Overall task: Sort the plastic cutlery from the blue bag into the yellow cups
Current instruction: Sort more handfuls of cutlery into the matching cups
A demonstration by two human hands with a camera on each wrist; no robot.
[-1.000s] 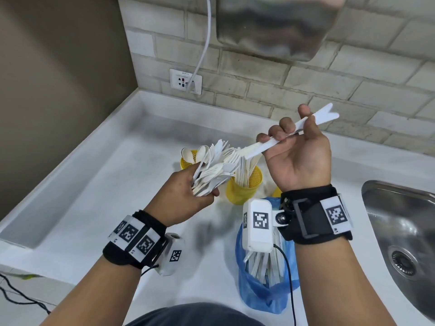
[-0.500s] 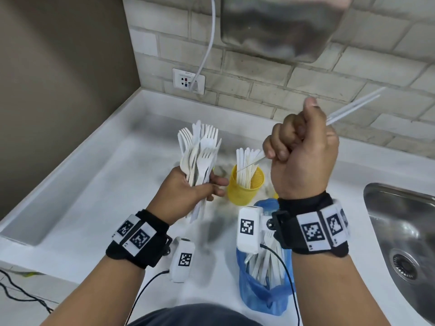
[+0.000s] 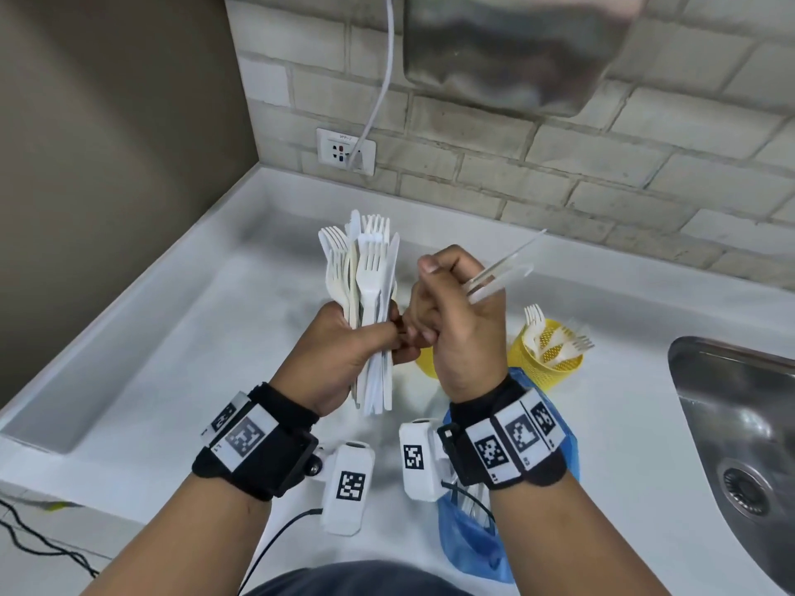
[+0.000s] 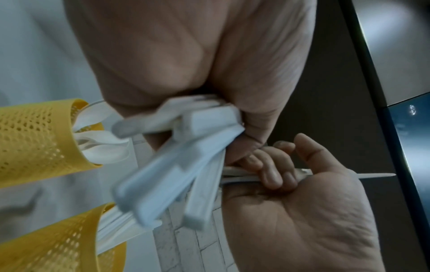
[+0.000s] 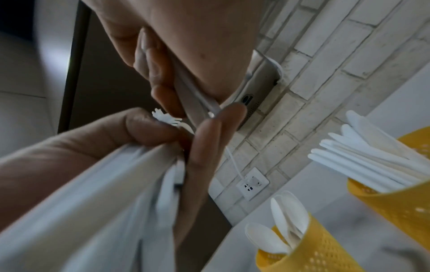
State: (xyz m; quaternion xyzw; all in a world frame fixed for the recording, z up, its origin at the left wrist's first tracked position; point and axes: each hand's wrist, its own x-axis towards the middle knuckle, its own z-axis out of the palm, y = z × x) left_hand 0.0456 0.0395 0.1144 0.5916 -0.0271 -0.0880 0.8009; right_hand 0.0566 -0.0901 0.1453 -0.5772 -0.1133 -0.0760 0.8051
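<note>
I see my left hand point(image 3: 340, 354) raised over the counter point(image 3: 180, 363), clutching an upright bundle of white forks and knives point(image 3: 370, 290). My right hand point(image 3: 460, 320), touching it, grips two knives point(image 3: 499, 273) slanting up-right, above the yellow cups point(image 3: 544, 354).

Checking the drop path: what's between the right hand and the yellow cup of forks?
Bare white counter only, in the head view, between right hand and cup of forks.

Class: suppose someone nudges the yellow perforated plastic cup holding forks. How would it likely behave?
The yellow perforated plastic cup looks thin-walled, so probably light and easily slid. Its white plastic forks lean out over one side, so it may well tip that way.
</note>
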